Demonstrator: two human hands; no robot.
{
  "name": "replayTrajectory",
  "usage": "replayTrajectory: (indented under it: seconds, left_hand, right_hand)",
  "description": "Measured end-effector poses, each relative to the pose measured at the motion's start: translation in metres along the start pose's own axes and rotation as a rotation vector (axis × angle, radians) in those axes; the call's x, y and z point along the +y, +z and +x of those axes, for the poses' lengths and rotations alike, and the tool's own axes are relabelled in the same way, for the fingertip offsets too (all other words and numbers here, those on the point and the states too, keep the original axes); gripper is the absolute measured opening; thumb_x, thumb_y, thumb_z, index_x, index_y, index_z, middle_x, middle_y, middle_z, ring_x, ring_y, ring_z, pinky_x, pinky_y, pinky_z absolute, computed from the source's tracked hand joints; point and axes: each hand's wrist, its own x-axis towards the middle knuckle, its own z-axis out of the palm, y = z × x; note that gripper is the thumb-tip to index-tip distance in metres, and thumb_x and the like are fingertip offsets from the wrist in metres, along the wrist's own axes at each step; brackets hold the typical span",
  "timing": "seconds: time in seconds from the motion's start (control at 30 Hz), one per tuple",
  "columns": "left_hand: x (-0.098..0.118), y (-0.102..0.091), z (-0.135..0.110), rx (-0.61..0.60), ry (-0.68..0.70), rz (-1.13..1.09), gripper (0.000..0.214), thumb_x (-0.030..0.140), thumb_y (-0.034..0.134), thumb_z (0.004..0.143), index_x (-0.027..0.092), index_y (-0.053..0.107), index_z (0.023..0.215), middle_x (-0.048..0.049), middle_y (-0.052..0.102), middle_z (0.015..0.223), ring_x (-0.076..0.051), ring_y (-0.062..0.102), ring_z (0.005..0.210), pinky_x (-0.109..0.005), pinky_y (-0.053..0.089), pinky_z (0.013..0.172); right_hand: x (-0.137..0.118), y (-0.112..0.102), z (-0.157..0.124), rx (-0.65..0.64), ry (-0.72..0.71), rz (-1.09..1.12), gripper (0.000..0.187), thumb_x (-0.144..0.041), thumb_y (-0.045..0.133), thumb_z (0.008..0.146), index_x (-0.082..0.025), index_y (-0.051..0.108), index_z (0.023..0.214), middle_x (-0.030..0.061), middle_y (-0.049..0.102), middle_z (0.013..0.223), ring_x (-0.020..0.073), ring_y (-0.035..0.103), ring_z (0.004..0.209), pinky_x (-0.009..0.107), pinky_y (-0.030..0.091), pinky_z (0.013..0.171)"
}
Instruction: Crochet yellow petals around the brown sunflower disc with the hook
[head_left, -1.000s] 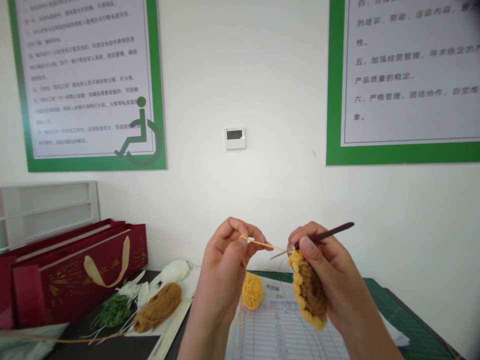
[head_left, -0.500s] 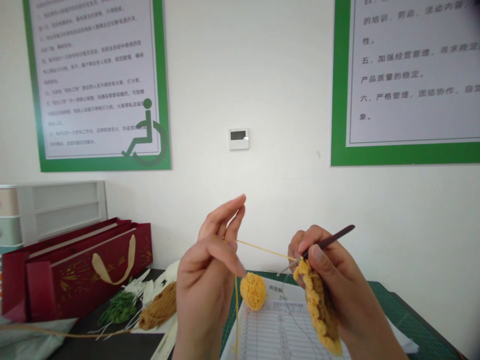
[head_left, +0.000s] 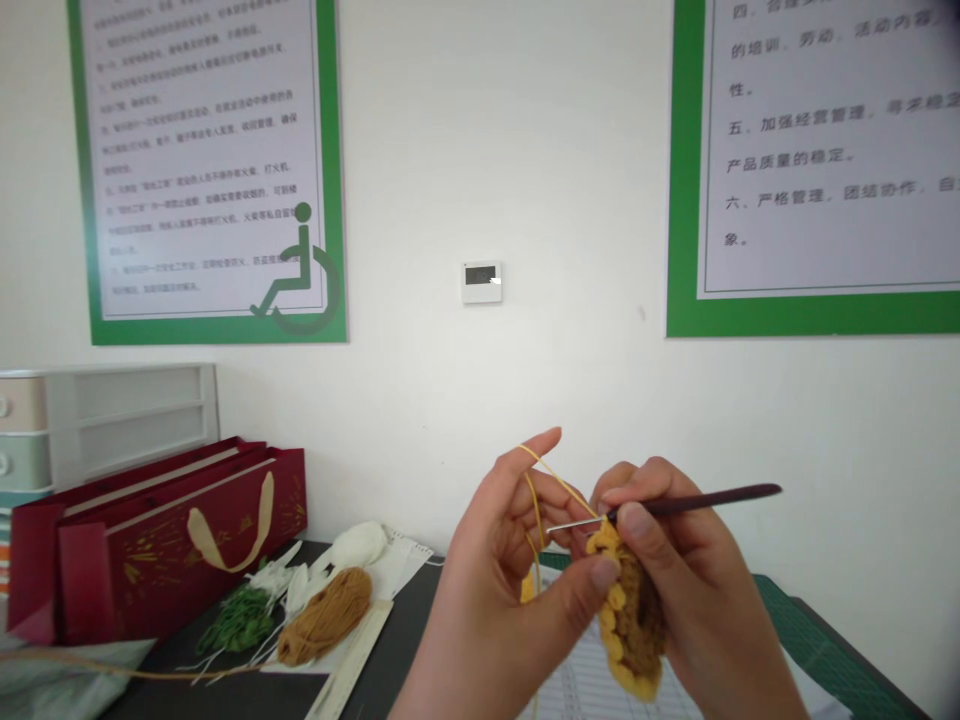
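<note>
My right hand point(head_left: 686, 590) is closed on a dark crochet hook point(head_left: 697, 500) whose metal tip points left at the top of a crocheted flower point(head_left: 630, 630), yellow at the edge and brown in the middle. My left hand point(head_left: 510, 590) pinches the flower's yellow edge with the thumb. A yellow yarn strand point(head_left: 534, 490) loops over its raised index finger and runs to the hook's tip. The yellow yarn ball point(head_left: 527, 590) shows only as a sliver behind my left hand.
A dark table point(head_left: 405, 620) carries a green cutting mat point(head_left: 817, 650), a printed sheet point(head_left: 585, 690), brown yarn point(head_left: 326, 615), green yarn point(head_left: 240, 620) and white yarn point(head_left: 358, 545). Red gift bags point(head_left: 150, 540) and a white drawer unit point(head_left: 112, 410) stand at left. Posters hang on the wall.
My left hand has moved right, from apart with the strand stretched, onto the flower's edge. The strand now wraps its index finger. The hook has tilted flatter. The yarn ball is now mostly hidden.
</note>
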Motion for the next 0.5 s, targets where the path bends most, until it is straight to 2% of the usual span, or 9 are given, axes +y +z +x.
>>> replayTrajectory:
  seconds: [0.13, 0.27, 0.4, 0.5]
  left_hand:
    - [-0.005, 0.004, 0.000, 0.109, 0.025, -0.021, 0.066, 0.013, 0.084, 0.082, 0.033, 0.060, 0.139, 0.0005, 0.067, 0.092, -0.014, 0.066, 0.085, -0.024, 0.055, 0.076]
    - [0.000, 0.001, -0.001, 0.123, -0.092, -0.046, 0.069, 0.014, 0.086, 0.081, 0.030, 0.058, 0.142, -0.0006, 0.068, 0.092, -0.014, 0.067, 0.084, -0.024, 0.055, 0.076]
    - [0.009, 0.000, 0.001, 0.111, -0.222, -0.154, 0.065, 0.018, 0.084, 0.083, 0.023, 0.056, 0.141, 0.0000, 0.068, 0.083, -0.010, 0.059, 0.064, -0.020, 0.049, 0.057]
    - [0.014, 0.000, 0.003, 0.128, -0.286, -0.176, 0.067, 0.016, 0.084, 0.082, 0.021, 0.055, 0.142, -0.0002, 0.068, 0.083, -0.008, 0.056, 0.062, -0.019, 0.045, 0.053]
  right_hand:
    - [-0.002, 0.003, -0.001, 0.022, -0.042, -0.039, 0.010, -0.036, 0.072, 0.093, -0.027, 0.069, 0.088, -0.0004, 0.059, 0.090, 0.0124, 0.058, 0.074, 0.023, 0.048, 0.064]
    - [-0.001, 0.007, -0.002, 0.032, -0.097, -0.060, 0.009, -0.034, 0.071, 0.094, -0.027, 0.070, 0.088, 0.0013, 0.060, 0.089, 0.0144, 0.058, 0.076, 0.025, 0.048, 0.064]
    - [0.001, 0.006, -0.003, 0.013, -0.129, -0.073, 0.006, -0.032, 0.069, 0.094, -0.027, 0.070, 0.090, 0.0029, 0.062, 0.089, 0.0163, 0.059, 0.076, 0.028, 0.049, 0.064]
    - [0.000, 0.003, -0.001, -0.017, -0.246, -0.189, 0.004, -0.027, 0.068, 0.095, -0.028, 0.072, 0.092, 0.0036, 0.064, 0.089, 0.0167, 0.062, 0.076, 0.028, 0.050, 0.062]
